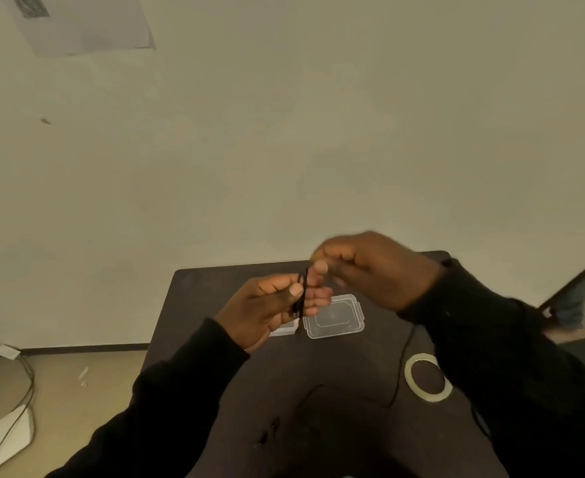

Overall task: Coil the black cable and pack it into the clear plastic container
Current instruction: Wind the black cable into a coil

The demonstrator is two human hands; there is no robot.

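Note:
My left hand is raised above the dark table and pinches several loops of the thin black cable between thumb and fingers. My right hand, blurred, is closed just right of the loops, and a strand of cable seems to run from it. The rest of the cable hangs below my right wrist and trails over the table towards me. The clear plastic container lies on the table under my hands. A second clear piece, perhaps its lid, shows partly behind my left hand.
A ring of pale tape lies on the table at the right, partly under my right sleeve. Left of the table, cables and a white object lie on the floor. A plain wall stands behind the table.

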